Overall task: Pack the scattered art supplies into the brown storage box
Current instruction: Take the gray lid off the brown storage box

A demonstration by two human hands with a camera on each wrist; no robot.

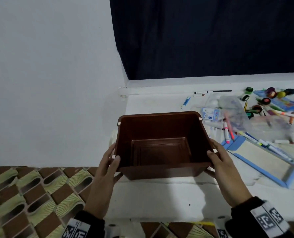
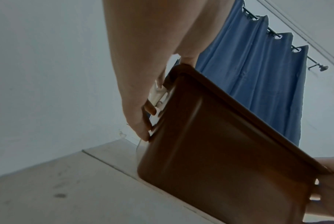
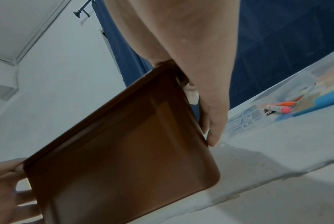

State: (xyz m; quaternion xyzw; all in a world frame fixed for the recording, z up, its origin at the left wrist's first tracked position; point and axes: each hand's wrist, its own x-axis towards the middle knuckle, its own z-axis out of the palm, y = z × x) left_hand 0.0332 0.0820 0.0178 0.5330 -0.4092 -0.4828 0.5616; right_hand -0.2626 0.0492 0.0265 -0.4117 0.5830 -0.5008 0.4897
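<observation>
White surface (image 1: 160,194), brown storage box (image 1: 160,148) gripped between both hands

The storage box (image 1: 161,145) sits near the desk's (image 1: 160,200) front edge, a grip on each side. Markers (image 1: 227,133), paint pots (image 1: 265,101) and what seems a plastic bag (image 1: 235,112) lie right of it, toward the back edge.

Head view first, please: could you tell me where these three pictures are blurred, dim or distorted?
Head view: the brown box and both hands are fairly sharp, but the scattered markers and paint pots at the right edge smear. Left wrist view: dim and bluish; the left hand looms large and stretched. Right wrist view: wide-angle tilt; the right hand is soft, and the markers behind are out of focus.
</observation>
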